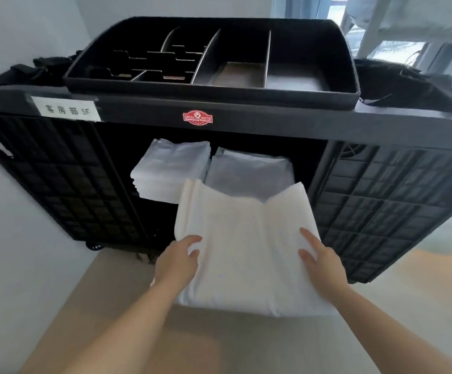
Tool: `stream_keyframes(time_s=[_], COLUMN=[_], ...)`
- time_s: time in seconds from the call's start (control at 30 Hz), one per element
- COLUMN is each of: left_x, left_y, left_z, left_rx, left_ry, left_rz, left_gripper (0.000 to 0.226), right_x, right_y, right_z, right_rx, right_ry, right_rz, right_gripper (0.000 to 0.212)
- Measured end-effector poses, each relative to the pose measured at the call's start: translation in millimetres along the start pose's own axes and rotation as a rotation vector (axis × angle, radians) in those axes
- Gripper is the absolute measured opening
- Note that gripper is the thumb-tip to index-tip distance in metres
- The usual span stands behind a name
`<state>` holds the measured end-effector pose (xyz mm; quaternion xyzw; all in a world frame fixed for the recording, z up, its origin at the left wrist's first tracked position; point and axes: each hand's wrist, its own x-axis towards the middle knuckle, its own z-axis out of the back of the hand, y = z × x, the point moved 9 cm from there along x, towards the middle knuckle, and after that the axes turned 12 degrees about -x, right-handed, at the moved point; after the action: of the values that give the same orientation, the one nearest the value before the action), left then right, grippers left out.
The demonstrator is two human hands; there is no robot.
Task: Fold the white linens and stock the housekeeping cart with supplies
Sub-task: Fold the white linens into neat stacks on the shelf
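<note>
I'm holding a folded white linen (pixel 246 244) in front of the cart (pixel 219 114) shelf, left hand (pixel 177 261) and right hand (pixel 319 261) each grasping an edge. Two stacks (pixel 170 171) are shelved already; the top tray (pixel 211 85) is looking largely unstocked.

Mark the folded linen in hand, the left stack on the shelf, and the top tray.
Folded linen (pixel 243 247), head view, middle of its top face.
Left stack (pixel 170 168), head view, top sheet.
Top tray (pixel 214 91), head view, front rim.
</note>
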<state>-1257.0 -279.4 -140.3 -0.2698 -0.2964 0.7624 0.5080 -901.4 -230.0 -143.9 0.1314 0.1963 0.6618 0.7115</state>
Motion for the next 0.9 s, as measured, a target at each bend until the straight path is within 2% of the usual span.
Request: stream_keyframes(time_s=[0.3, 0.63, 0.77, 0.9], left_x=[137.7, 284.0, 326.5, 352.3], left_y=[-66.6, -86.8, -97.9, -91.4], left_z=[0.5, -40.3, -53.8, -57.6], left_rx=[-0.047, -0.086, -0.097, -0.172], left_ry=[-0.005, -0.006, -0.03, -0.047], left_rz=[-0.186, -0.28, -0.347, -0.333], left_gripper=[0.03, 0.027, 0.025, 0.019], right_x=[119.6, 263.8, 306.2, 337.0], right_y=[36.3, 53.1, 37.8, 37.6], right_z=[35.9, 11.1, 4.6, 6.8], right_rx=[-0.007, -0.038, 0.009, 0.0], right_ry=[-0.095, -0.155, -0.195, -0.266], right_rz=[-0.01, 0.036, -0.01, 0.015], right_gripper=[0.048, 0.05, 0.045, 0.042])
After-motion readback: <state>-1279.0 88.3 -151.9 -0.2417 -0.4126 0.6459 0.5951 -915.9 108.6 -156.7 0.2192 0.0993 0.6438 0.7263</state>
